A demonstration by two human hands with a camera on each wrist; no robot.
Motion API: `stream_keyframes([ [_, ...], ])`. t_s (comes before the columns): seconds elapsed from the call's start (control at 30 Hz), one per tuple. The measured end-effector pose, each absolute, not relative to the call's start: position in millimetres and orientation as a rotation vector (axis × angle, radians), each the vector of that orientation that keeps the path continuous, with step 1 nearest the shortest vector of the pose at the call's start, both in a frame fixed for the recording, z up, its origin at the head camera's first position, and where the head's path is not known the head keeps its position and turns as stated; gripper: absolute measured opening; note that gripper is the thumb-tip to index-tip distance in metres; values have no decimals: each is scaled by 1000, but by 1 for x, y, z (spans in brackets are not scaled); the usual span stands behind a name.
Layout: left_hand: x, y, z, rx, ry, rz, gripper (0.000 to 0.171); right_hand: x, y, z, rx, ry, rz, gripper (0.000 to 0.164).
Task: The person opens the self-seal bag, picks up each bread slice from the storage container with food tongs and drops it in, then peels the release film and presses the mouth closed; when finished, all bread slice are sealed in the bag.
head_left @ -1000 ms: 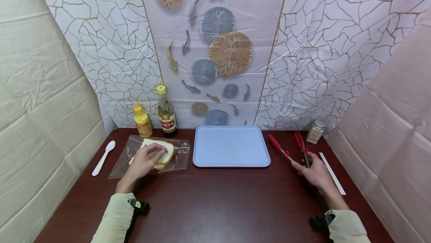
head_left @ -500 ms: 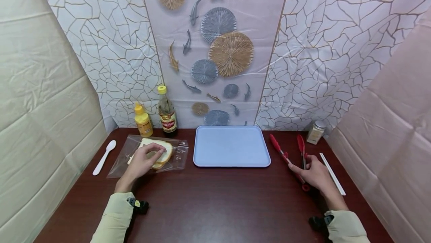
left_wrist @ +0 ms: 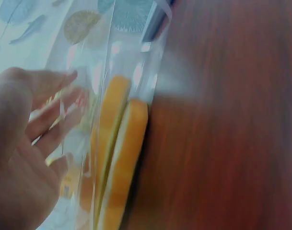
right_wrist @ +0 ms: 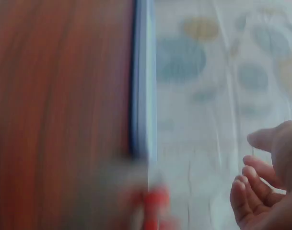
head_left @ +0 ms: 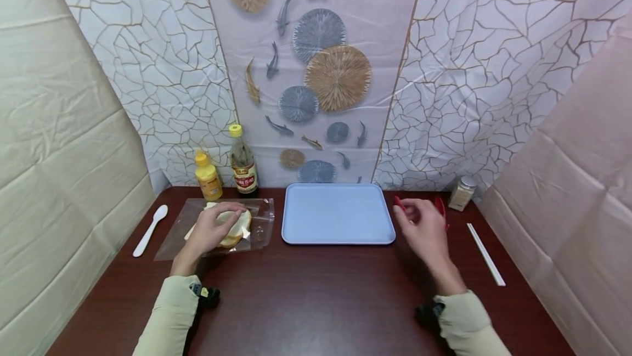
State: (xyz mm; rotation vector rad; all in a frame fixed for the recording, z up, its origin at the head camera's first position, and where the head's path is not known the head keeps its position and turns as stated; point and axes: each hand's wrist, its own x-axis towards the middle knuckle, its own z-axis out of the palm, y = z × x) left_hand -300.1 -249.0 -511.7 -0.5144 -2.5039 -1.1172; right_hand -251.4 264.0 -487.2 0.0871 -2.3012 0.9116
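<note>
Two hands show in the head view: left hand [head_left: 211, 232] over soft-looking bread slices [head_left: 240, 224] in a clear bag [head_left: 173, 243], right hand [head_left: 427, 230] over red tongs [head_left: 440, 207]. Left wrist view: fingers parted, holding nothing; the light bread seems best pinched at its crust. Right wrist view: fingers loosely curled, empty.

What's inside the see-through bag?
Bread is inside the clear bag, at least two slices. In the head view, the left hand covers part of the bread, so what lies behind the hand can't be seen there.
</note>
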Motion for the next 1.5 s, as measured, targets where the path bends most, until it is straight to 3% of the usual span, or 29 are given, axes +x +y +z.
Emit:
stream_keyframes([
  [0.1,-307,-234,-509,-418,-2510,-1069,24,-264,214,-487,276,-2297,1027,17],
  [0.33,-325,-210,-514,-290,-2677,-864,40,-272,88,-493,594,-2426,1334,17],
  [0.57,-330,-210,-520,-327,-2661,-764,13,-272,18,-502,616,-2533,1487,21],
  [0.97,-333,-200,-515,-450,-2692,-1083,9,-289,-3,-522,555,-2534,1616,37],
  [1.5,-331,-195,-510,-680,-2732,-1241,9,-288,2,-526,377,-2438,1542,20],
])
